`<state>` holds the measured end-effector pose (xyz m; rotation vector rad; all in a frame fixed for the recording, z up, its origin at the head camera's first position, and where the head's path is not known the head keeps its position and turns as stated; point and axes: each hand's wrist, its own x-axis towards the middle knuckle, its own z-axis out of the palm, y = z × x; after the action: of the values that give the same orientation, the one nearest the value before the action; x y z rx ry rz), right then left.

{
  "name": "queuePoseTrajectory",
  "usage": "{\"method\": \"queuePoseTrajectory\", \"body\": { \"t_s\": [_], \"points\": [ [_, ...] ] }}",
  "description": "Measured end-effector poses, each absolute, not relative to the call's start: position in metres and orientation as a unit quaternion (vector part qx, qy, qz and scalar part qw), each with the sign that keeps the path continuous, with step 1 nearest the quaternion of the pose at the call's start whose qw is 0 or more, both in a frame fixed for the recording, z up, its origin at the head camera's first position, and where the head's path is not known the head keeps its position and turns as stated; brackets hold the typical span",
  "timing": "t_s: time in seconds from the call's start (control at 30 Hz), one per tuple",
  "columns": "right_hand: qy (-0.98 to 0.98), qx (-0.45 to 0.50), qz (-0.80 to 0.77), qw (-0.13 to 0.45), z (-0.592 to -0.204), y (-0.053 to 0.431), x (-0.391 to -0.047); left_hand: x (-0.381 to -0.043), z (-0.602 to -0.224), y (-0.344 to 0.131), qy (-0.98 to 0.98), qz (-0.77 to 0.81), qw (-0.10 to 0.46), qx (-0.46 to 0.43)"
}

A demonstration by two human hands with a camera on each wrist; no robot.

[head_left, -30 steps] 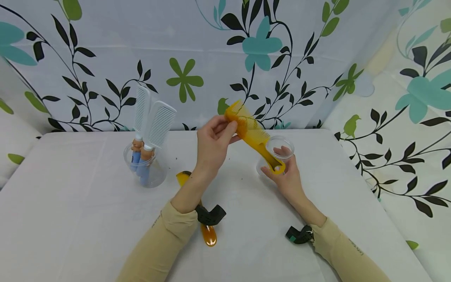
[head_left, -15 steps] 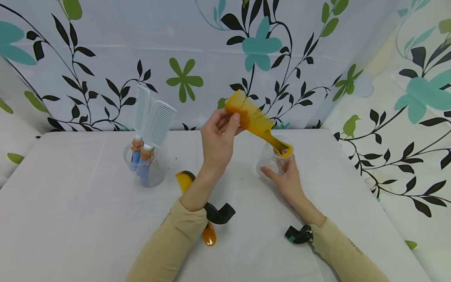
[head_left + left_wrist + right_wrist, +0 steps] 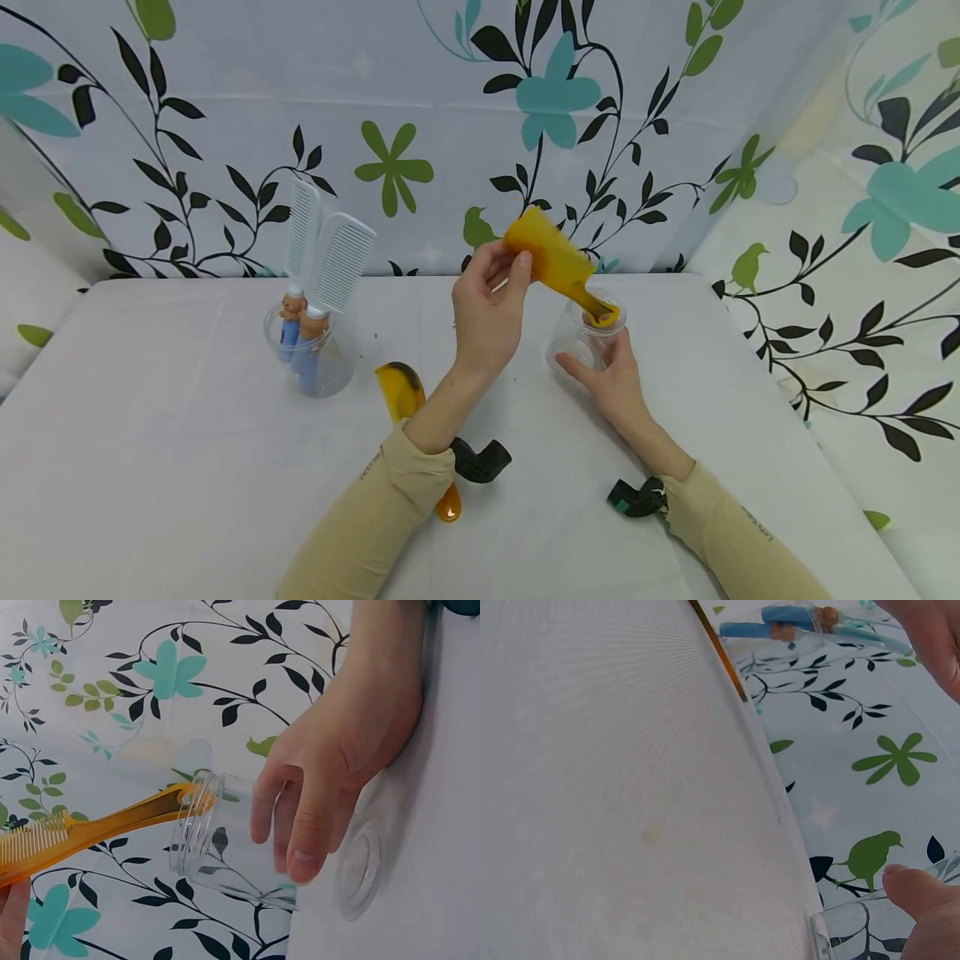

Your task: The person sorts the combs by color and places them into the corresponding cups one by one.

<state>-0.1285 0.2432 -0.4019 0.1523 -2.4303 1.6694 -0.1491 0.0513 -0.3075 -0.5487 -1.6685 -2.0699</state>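
Note:
My left hand [image 3: 489,312] pinches a translucent amber comb [image 3: 551,254] by its toothed end, the handle slanting down to the right. The handle's tip reaches the mouth of a clear jar [image 3: 573,337]; in the left wrist view the tip overlaps the jar's threaded rim [image 3: 196,821]. My right hand [image 3: 611,379] grips the jar low on its side, and the jar stands upright on the white table [image 3: 187,475]. Beneath my left forearm lies a second amber comb [image 3: 400,390], its middle hidden by the sleeve.
To the left stands another clear jar [image 3: 333,375] holding two white combs [image 3: 341,262] with blue, bear-shaped handles [image 3: 306,354]. A patterned cloth [image 3: 420,83] hangs behind the table's back edge.
My left hand has moved right with the comb, bringing its handle from in front of the right-hand jar up to its mouth. The right hand and jar have stayed in place.

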Motion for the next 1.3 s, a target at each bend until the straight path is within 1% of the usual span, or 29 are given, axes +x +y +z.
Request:
{"method": "queuePoseTrajectory", "body": {
  "t_s": [0.3, 0.6, 0.9, 1.07, 1.3],
  "points": [
    [-0.827, 0.036, 0.553, 0.092, -0.402, 0.243, -0.128, -0.147, -0.311, 0.054, -0.613, -0.74, 0.196, -0.196],
    [-0.833, 0.028, 0.546, 0.091, -0.4, 0.243, -0.126, -0.146, -0.313, 0.058, -0.628, -0.743, 0.133, -0.189],
    [-0.836, 0.022, 0.542, 0.086, -0.399, 0.242, -0.126, -0.144, -0.314, 0.061, -0.658, -0.726, 0.092, -0.178],
    [-0.836, 0.021, 0.54, 0.091, -0.415, 0.249, -0.135, -0.143, -0.316, 0.061, -0.676, -0.712, 0.074, -0.176],
    [-0.841, 0.029, 0.53, 0.107, -0.429, 0.256, -0.141, -0.144, -0.317, 0.062, -0.681, -0.706, 0.071, -0.184]
  ]
}}
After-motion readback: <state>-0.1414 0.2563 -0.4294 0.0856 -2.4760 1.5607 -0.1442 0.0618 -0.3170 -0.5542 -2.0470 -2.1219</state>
